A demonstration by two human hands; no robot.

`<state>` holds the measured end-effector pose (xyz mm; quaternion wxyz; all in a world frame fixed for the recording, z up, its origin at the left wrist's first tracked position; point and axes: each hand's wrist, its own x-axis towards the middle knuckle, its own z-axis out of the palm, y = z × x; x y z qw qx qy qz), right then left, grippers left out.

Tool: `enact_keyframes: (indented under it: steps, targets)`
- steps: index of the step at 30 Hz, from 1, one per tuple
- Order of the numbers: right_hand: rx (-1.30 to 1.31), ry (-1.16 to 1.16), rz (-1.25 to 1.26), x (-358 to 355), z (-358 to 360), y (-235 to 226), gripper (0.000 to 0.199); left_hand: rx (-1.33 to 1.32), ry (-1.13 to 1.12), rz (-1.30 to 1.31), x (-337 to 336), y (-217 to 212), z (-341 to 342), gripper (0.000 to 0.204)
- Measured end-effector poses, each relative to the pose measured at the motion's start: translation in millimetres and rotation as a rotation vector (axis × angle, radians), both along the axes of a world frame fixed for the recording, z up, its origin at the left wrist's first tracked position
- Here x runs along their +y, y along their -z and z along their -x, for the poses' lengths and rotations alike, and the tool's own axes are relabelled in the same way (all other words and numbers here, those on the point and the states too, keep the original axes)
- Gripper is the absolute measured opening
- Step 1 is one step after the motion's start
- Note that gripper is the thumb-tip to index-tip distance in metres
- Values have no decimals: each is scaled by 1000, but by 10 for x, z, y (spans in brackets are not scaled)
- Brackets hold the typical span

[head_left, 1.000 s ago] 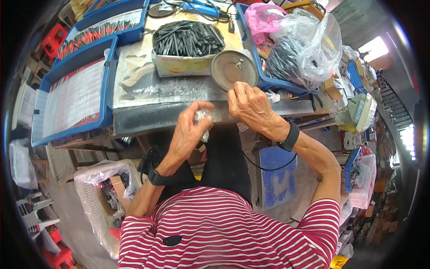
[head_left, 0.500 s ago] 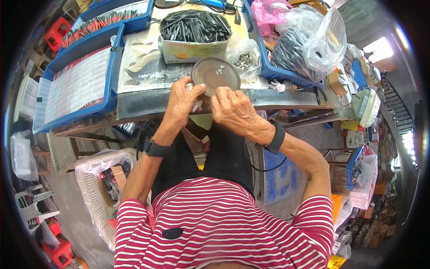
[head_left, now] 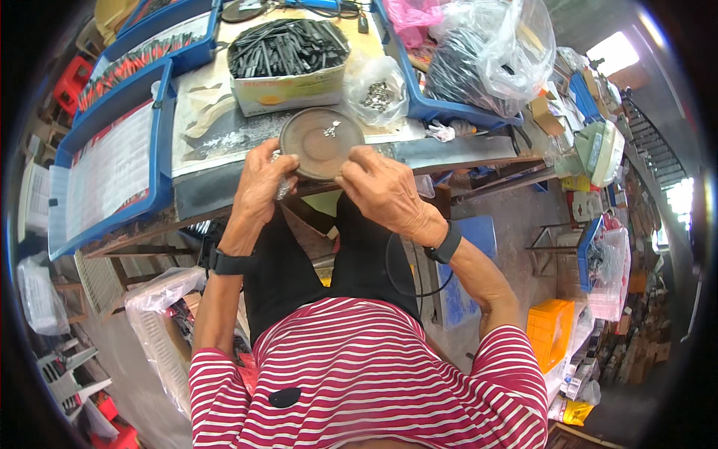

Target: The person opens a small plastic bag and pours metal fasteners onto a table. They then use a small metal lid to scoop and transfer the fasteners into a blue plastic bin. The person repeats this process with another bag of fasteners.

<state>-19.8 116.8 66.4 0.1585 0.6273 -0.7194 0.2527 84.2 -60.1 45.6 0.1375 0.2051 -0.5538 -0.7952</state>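
A round brown dish (head_left: 305, 161) lies at the near edge of the bench, with a few small silvery metal pieces (head_left: 332, 129) on it. At its left rim, my left hand (head_left: 259, 187) is closed around shiny silvery small parts (head_left: 283, 187), partly hidden by the fingers. My right hand (head_left: 389, 191) is at the lower right rim, thumb and fingertips pinched together; whatever is between them is too small or hidden to make out. Behind the dish stands a cardboard box (head_left: 292, 91) full of thin black strips. A clear plastic bag (head_left: 389, 111) of small metal pieces lies to its right.
Blue trays (head_left: 166, 142) stand on the left, one holding white sheets, another red and black pieces. A blue bin (head_left: 456, 112) on the right holds a clear bag of black items (head_left: 464, 71) and a pink bag (head_left: 411, 16). An orange crate (head_left: 550, 334) is at lower right.
The view has shifted, so the bench items appear farther left. My right fingertips have moved farther from my left hand, uncovering more of the dish's near rim. Both hands stay closed.
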Motion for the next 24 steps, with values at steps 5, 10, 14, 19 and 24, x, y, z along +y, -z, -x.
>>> enact_keyframes:
  steps: [5,10,14,19,24]
  targets:
    - [-282,177,80,204,133,72,15,-34,66,27,-25,12,0,23]
    - [-607,280,87,196,233,239,28,-29,103,-3,-18,15,57,24]
    - [-1023,252,48,107,309,273,36,-104,143,74,-29,-9,130,27]
    - [-1187,257,68,52,322,291,42,-158,141,100,-20,-56,192,34]
    - [-1234,310,78,43,358,329,46,-190,122,147,7,-57,265,38]
